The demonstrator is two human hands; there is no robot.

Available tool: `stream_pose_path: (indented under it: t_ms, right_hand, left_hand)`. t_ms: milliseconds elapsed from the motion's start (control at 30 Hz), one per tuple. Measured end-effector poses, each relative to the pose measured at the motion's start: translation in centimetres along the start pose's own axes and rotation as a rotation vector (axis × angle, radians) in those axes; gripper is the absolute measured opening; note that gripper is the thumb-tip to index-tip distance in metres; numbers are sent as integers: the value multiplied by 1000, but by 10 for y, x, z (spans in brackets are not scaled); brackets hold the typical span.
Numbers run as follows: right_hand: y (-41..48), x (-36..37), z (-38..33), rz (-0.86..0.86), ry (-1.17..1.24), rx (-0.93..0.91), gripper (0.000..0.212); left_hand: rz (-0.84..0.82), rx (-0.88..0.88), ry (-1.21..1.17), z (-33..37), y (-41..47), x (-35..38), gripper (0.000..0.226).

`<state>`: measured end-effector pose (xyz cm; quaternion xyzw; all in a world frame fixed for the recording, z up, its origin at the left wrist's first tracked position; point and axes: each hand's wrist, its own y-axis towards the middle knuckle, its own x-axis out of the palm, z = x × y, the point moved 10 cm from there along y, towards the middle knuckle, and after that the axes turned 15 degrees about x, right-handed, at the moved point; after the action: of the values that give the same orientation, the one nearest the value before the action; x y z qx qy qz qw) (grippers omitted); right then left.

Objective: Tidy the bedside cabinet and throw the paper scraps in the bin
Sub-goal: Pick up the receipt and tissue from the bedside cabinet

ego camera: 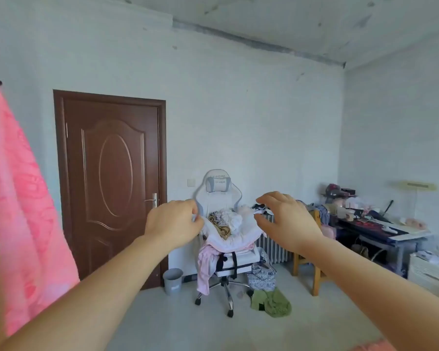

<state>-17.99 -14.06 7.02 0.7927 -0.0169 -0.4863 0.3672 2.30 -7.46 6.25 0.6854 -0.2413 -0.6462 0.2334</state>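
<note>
Both my arms are stretched out in front of me at chest height, in the air in the middle of the room. My left hand (174, 225) has its fingers curled together, thumb against fingertips, and nothing clearly shows in it. My right hand (285, 221) is open, fingers spread and bent, holding nothing. A grey plastic bin (173, 281) stands on the floor by the foot of the brown door (112, 178), well below and beyond my left hand. No paper scraps show. I cannot pick out a bedside cabinet for certain.
A white gaming chair (222, 188) piled with clothes stands straight ahead. A green cloth (271, 302) lies on the floor beside it. A wooden chair (314, 272), a cluttered dark desk (380, 229) and a white unit (431, 273) line the right wall. Pink fabric (18, 211) hangs at my left.
</note>
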Motion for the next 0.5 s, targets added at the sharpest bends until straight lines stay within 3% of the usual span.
stream_pose_path:
  t_ms: [167, 500]
  right_hand:
    - [51, 52, 1, -45, -42, -34, 43]
    - [202, 173, 65, -30, -62, -53, 44]
  left_hand:
    - [-71, -29, 32, -46, 37, 55, 25]
    - [-21, 7, 37, -102, 174, 169, 22]
